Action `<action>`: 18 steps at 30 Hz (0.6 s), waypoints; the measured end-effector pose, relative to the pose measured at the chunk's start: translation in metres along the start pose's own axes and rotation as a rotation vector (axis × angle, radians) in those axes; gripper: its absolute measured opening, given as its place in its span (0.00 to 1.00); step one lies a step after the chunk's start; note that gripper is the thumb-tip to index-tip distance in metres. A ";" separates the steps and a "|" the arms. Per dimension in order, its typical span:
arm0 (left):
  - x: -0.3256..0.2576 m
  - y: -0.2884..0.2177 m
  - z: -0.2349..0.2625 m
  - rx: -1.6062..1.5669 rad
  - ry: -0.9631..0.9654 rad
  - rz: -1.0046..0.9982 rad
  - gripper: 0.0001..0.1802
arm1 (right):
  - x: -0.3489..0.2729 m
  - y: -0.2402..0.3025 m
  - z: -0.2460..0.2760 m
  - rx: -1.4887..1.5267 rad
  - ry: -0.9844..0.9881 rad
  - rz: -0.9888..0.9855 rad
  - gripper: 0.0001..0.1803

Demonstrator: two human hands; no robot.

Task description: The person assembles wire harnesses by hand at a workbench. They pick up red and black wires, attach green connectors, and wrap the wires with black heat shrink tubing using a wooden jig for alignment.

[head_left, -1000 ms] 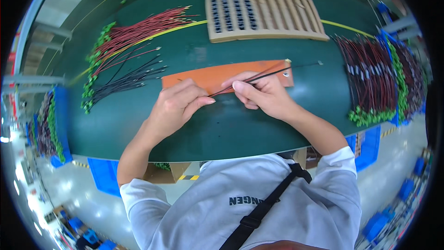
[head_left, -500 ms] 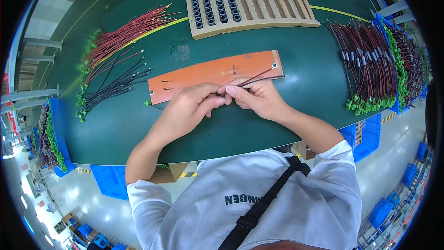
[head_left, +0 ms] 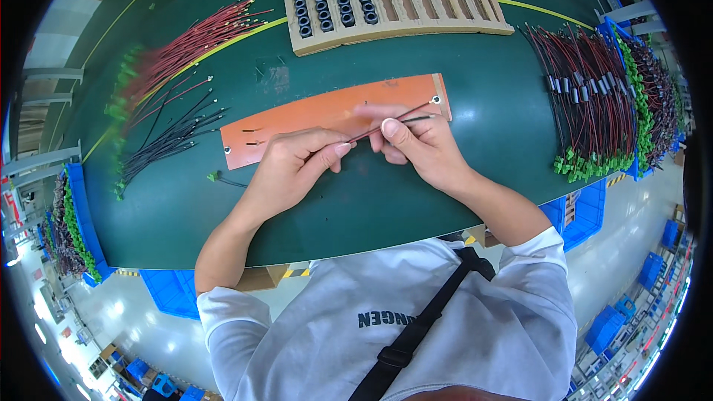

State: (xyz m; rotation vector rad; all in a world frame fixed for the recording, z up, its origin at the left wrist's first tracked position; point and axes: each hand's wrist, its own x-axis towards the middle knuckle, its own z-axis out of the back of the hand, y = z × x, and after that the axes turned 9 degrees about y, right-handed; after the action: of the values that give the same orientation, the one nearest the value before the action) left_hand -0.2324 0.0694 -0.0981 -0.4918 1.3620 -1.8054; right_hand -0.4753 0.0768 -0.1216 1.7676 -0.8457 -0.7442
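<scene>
A pair of thin wires (head_left: pixel 362 136), one dark red and one black, stretches between my hands above the orange board (head_left: pixel 312 110). My left hand (head_left: pixel 293 171) pinches them between thumb and forefinger. Its thumb lies along the wires. Further toward their ends, my right hand (head_left: pixel 427 150) grips them under the thumb, and its raised forefinger is smeared by motion. The free ends point to the right, over the board's right end. Left of my left hand, a green connector (head_left: pixel 213 176) trails a dark wire that runs behind the hand.
A tan slotted rack (head_left: pixel 416 27) with rows of black rings (head_left: pixel 343 0) stands at the back. Red wires (head_left: pixel 200 41) and black wires (head_left: pixel 167 145) lie at left. Bundled wires with grey sleeves (head_left: pixel 587 89) lie at right. Blue bins (head_left: pixel 583 215) sit below the table edge.
My hands have drawn apart, baring more of the wires between them. My right forefinger has lifted. The green connector shows farther left of my left hand, and the whole view has shifted slightly.
</scene>
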 end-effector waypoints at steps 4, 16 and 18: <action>-0.001 0.012 0.005 -0.012 -0.085 -0.051 0.10 | 0.006 -0.001 0.002 -0.088 -0.108 0.199 0.24; -0.002 0.020 0.003 -0.237 -0.116 0.040 0.10 | 0.009 0.009 0.018 0.236 -0.206 0.285 0.12; -0.001 0.021 0.001 -0.233 -0.138 0.033 0.10 | 0.009 0.008 0.019 0.295 -0.205 0.287 0.13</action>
State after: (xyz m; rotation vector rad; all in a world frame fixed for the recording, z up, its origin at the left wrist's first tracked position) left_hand -0.2232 0.0673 -0.1165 -0.6993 1.4821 -1.5639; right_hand -0.4870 0.0581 -0.1206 1.7899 -1.3744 -0.6405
